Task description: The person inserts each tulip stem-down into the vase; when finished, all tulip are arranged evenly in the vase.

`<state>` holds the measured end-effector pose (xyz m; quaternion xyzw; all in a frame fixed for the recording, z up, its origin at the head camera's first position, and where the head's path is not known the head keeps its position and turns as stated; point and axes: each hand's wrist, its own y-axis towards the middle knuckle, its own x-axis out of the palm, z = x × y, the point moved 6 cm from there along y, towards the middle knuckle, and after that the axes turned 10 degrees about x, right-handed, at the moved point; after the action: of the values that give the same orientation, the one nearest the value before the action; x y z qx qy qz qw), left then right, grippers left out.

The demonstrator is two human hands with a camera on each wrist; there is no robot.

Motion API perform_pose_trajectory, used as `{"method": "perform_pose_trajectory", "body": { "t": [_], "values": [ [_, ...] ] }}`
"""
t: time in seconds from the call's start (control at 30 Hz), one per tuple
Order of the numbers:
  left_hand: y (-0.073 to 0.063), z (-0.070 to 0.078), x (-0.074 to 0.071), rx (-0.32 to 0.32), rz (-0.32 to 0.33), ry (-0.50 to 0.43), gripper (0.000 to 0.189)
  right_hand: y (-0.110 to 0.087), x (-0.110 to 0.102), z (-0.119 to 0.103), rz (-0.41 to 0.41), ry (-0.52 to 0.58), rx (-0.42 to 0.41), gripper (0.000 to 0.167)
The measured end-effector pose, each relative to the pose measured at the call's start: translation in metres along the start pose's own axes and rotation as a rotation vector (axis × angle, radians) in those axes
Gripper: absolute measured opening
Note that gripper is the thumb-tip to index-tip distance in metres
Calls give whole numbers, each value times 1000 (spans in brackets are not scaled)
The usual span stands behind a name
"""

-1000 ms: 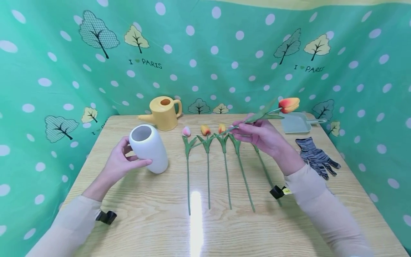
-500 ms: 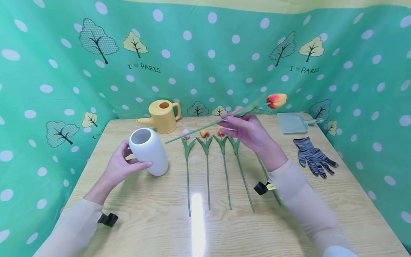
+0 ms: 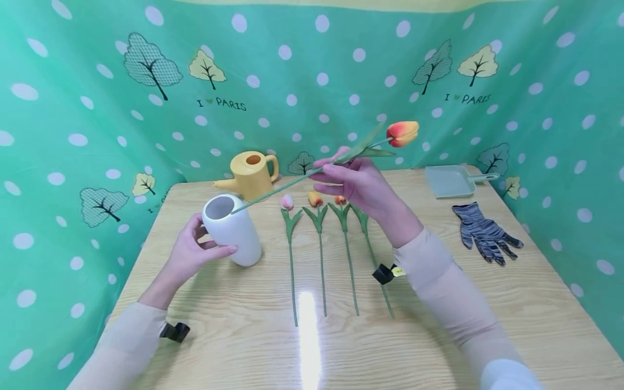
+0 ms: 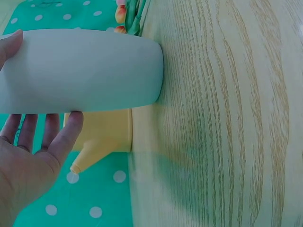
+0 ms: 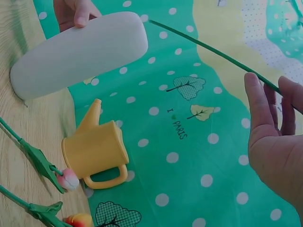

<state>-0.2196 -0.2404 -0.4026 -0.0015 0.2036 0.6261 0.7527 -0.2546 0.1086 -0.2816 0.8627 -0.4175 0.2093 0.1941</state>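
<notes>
My left hand (image 3: pixel 195 252) grips a white vase (image 3: pixel 239 238) around its side, thumb in front. The vase leans slightly, its base at the tabletop in the left wrist view. My right hand (image 3: pixel 361 184) pinches the green stem of an orange-red tulip (image 3: pixel 403 134), raised above the table with its bloom to the upper right. The bare stem end overlaps the vase mouth in the head view; in the right wrist view the stem (image 5: pixel 208 47) ends just apart from the rim. Below lie a pink-white tulip (image 3: pixel 291 222), an orange tulip (image 3: pixel 317 216) and others alongside.
A yellow watering can (image 3: pixel 252 176) stands behind the vase. At the right are a pale green dustpan (image 3: pixel 448 181) and a grey striped glove (image 3: pixel 482 230). A polka-dot green curtain (image 3: pixel 322 97) encloses the wooden table (image 3: pixel 234 336). My right arm hides part of the tabletop.
My right hand has moved left and up with the tulip, bringing its stem end from over the lying tulips to the vase mouth. The left hand keeps its hold on the vase.
</notes>
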Motion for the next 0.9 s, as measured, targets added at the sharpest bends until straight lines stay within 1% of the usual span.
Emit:
{"method": "perform_pose_trajectory", "body": {
  "t": [0.1,0.2,0.33,0.47,0.57,0.7,0.9],
  "values": [
    [0,-2,5,1,1,2,79,3,4,-1,-14,-48,-1,12],
    [-2,-2,5,-2,10,-1,79,6,10,-1,-17,-90,3,14],
    [-1,-2,2,6,11,-9,77,13,18,-1,-1,-148,10,15],
    [0,-3,2,26,1,-15,77,19,20,0,21,-198,7,18],
    [0,-3,2,29,-2,-16,77,22,22,2,29,-225,6,19],
    [0,-2,0,27,4,-17,77,26,27,6,18,-257,16,18],
    [-1,0,1,34,-5,-32,76,33,34,9,5,-274,33,16]
  ]
}}
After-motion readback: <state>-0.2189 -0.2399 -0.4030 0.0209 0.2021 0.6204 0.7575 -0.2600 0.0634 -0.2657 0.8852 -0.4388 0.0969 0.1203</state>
